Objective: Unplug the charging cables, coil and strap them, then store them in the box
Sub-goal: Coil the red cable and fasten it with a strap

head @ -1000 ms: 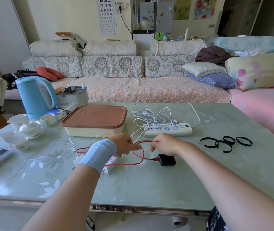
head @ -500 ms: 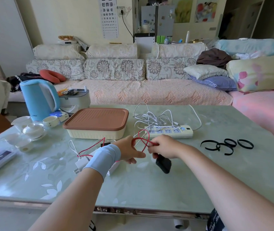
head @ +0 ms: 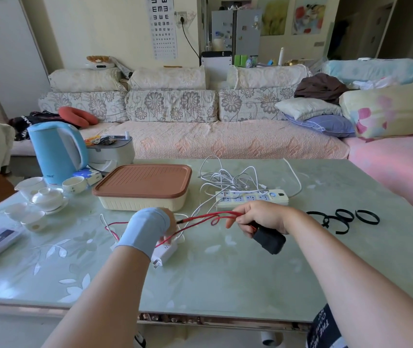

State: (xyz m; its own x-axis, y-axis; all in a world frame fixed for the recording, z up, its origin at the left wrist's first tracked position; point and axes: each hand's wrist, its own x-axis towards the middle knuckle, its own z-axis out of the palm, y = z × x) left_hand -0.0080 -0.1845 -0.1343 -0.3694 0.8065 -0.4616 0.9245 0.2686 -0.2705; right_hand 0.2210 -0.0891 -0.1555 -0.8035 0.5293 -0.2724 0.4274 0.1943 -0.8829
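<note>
Now the right hand (head: 263,217) is curling its fingers round loops of the red cable (head: 208,217), with the black charger (head: 268,241) hanging just below the palm, above the table (head: 225,285). Mostly hidden behind a blue wristband (head: 142,231), the left hand (head: 169,222) is gripping the cable's other end. 1 lidded box (head: 142,187) is sitting beyond, beside the power strip (head: 250,197)

Red cable (head: 200,218) in the grip, black charger (head: 269,241) just under it. Pale blue wristband (head: 145,229) left. Beyond: cream box (head: 140,203), brown lid (head: 142,179). Black straps (head: 343,218) right. Green table (head: 225,285), white leaves.
</note>
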